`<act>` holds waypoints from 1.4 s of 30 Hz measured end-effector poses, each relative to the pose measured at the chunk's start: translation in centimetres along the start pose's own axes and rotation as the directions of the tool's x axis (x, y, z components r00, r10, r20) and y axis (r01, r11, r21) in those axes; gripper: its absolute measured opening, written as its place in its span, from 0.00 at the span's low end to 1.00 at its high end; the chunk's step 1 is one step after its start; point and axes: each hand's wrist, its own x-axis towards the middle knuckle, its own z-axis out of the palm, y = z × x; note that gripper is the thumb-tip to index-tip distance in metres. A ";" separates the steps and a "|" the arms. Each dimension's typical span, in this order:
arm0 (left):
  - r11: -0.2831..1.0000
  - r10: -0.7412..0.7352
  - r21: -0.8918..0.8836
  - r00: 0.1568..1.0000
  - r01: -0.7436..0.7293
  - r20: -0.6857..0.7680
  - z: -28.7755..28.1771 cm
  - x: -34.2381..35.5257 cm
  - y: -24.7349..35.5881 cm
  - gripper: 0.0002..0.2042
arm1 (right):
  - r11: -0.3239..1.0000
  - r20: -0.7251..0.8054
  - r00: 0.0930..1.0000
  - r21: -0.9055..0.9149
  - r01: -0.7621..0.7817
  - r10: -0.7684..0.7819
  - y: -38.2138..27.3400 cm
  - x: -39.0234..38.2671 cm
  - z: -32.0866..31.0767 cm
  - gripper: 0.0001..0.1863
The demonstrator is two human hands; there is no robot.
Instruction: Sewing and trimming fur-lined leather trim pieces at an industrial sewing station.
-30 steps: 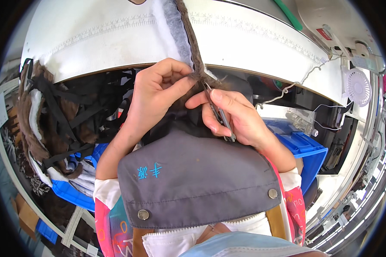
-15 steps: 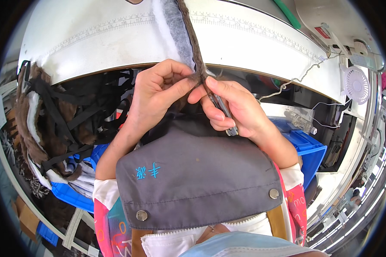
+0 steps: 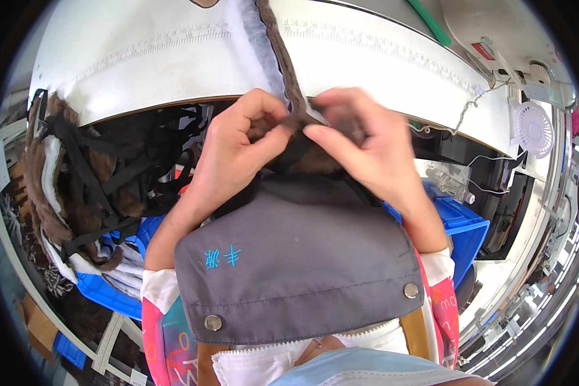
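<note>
A long strip of brown fur fabric [image 3: 278, 48], with white fluffy material [image 3: 251, 48] along its left side, runs from the table's far side over its near edge. My left hand [image 3: 241, 145] pinches the strip's near end between thumb and fingers. Right beside it, my right hand [image 3: 373, 141] is smeared by motion. Its thumb tip is close to the fur and its fingers are bent above. Whether anything lies in the right palm is hidden. Dark brown fur [image 3: 312, 157] hangs below the hands, over my grey apron [image 3: 296, 251].
A white table [image 3: 379, 77] with a printed ruler scale spans the front. Heaped brown fur pieces and black straps [image 3: 103, 174] sit at left over a blue crate [image 3: 103, 296]. At right are another blue crate [image 3: 463, 222], a small white fan [image 3: 534, 128] and a cord [image 3: 466, 112].
My right hand has turned and risen towards the table edge, its fingers now above the fur. The slim metal tool it held is out of sight. My left hand keeps its pinch.
</note>
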 end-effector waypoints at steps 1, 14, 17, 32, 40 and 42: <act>1.000 0.000 0.001 1.000 0.000 0.006 0.0 0.0 -0.1 0.03 | 0.993 0.061 0.995 -0.086 0.080 -0.075 0.7 0.1 0.4 0.09; 0.877 -0.081 -0.480 0.990 0.017 -0.113 -0.3 -0.5 -3.0 0.03 | 0.836 0.146 0.943 0.435 -0.334 0.300 2.2 0.1 0.7 0.08; 0.892 -0.051 -0.453 0.995 0.007 -0.086 -0.2 -0.3 -2.6 0.03 | 0.841 0.148 0.950 0.443 -0.312 0.275 2.3 0.0 0.6 0.09; 0.679 0.039 -0.727 0.994 -0.103 -0.104 1.3 3.6 2.7 0.11 | 0.525 0.148 0.930 0.790 -0.316 0.338 0.7 -1.6 1.0 0.13; 0.513 0.220 -0.798 0.947 -0.315 -0.233 -1.0 5.1 1.4 0.08 | 0.035 0.680 0.708 0.716 -0.697 0.192 1.1 -3.4 2.0 0.25; 0.496 0.203 -0.811 0.950 -0.310 -0.238 -1.2 5.2 1.1 0.09 | 0.026 0.673 0.704 0.719 -0.695 0.226 0.6 -3.5 1.9 0.26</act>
